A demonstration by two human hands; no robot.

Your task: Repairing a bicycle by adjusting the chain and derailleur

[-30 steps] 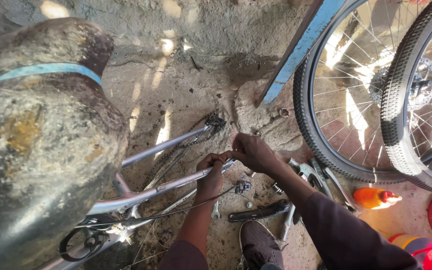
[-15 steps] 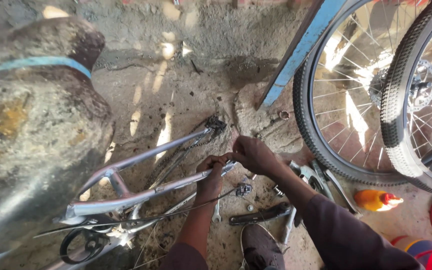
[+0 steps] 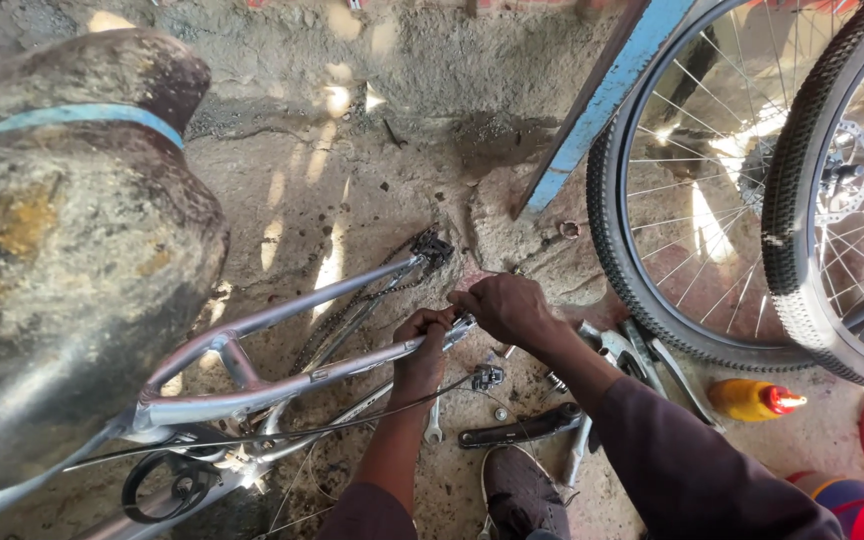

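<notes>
Two bare hands meet at the rear end of a silver bicycle frame (image 3: 282,375) that lies on its side on rough, cracked concrete floor (image 3: 352,190), dusty and dappled with patches of sunlight. The left hand (image 3: 422,335) is clenched around the end of the frame's stay, fingers wrapped over the tube, while the right hand (image 3: 504,305) sits just beside it with fingers curled in a pinch at the dropout; what they pinch is too small to tell. A loose chain (image 3: 352,310) runs between the two stays toward a dark derailleur (image 3: 432,245) at the far tip. On the ground near the hands lie a black crank arm (image 3: 517,425), a small spanner (image 3: 433,425) and other metal tools. To the right two spoked wheels (image 3: 712,190) stand upright against a blue painted beam (image 3: 602,100), with an orange squeeze bottle (image 3: 752,400) lying below them. A large dark, worn saddle (image 3: 62,240) fills the left of the view, and a rough plastered wall (image 3: 432,40) closes the scene at the top
</notes>
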